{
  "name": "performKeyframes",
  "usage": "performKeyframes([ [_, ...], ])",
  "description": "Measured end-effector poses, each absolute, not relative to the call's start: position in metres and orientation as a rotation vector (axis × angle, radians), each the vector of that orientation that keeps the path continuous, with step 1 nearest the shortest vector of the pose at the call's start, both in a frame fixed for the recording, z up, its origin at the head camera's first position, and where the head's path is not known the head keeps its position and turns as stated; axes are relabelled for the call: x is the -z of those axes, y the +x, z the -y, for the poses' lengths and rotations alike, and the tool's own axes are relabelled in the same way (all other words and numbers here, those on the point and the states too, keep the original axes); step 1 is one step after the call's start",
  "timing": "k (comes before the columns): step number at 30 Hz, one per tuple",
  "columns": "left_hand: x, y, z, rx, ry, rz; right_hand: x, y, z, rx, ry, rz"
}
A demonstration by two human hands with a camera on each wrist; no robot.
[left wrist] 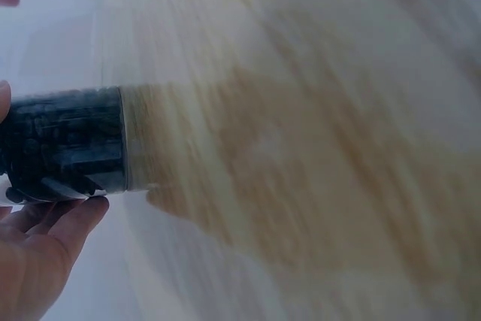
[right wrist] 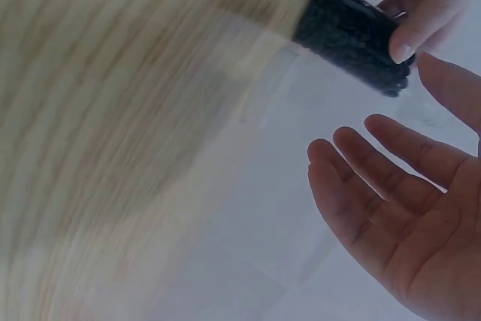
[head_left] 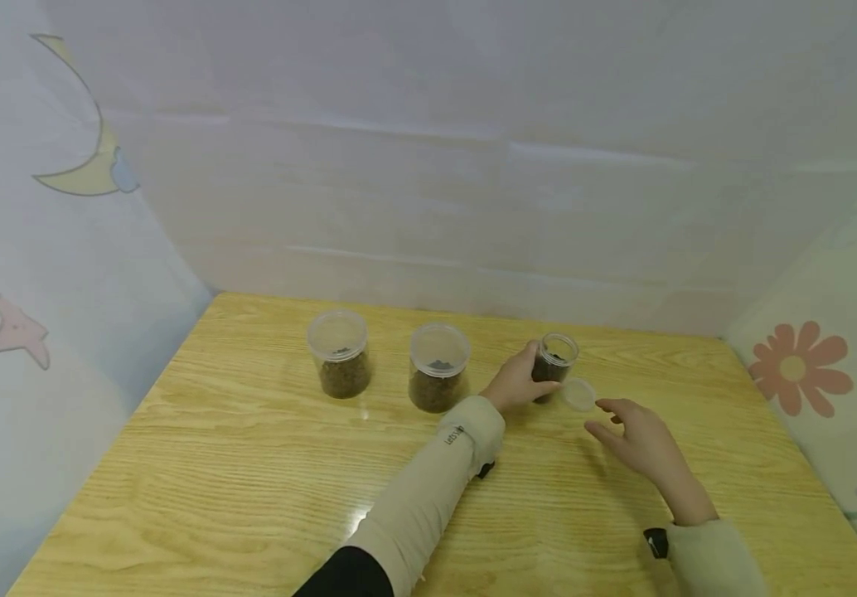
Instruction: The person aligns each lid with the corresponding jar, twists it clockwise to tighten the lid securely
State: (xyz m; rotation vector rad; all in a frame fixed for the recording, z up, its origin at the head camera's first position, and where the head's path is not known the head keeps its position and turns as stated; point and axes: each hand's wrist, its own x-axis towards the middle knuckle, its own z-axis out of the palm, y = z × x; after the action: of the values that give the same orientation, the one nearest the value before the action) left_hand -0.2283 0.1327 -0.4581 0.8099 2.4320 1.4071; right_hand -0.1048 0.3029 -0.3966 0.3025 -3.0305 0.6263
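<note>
My left hand (head_left: 515,381) grips a small clear jar (head_left: 550,375) full of dark, bead-like pieces, its thumb on the near side. The jar's mouth is uncovered. In the left wrist view the dark jar (left wrist: 68,144) shows between thumb and fingers. A clear round lid (head_left: 579,395) appears just right of the jar, close to the fingertips of my right hand (head_left: 641,439). The right wrist view shows the right hand (right wrist: 406,208) with its fingers spread and nothing held, beside the jar (right wrist: 352,39).
Two larger clear jars with lids, a middle one (head_left: 438,369) and a left one (head_left: 341,355), stand left of my left hand and hold brown contents. They are on a wood-grain table (head_left: 249,464). A pale printed cloth (head_left: 436,166) hangs behind and at both sides.
</note>
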Motion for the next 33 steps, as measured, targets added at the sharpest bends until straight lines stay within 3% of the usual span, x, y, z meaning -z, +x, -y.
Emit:
performKeyframes([
  [18,0.457,-0.234,-0.135,-1.400,0.823,-2.423,0.413,-0.155,-0.314,-0.578,0.343,3.189],
  [33,0.460,-0.226,-0.133,-1.372,0.774,-2.453,0.428,-0.167,-0.311,-0.511,0.376,3.283],
])
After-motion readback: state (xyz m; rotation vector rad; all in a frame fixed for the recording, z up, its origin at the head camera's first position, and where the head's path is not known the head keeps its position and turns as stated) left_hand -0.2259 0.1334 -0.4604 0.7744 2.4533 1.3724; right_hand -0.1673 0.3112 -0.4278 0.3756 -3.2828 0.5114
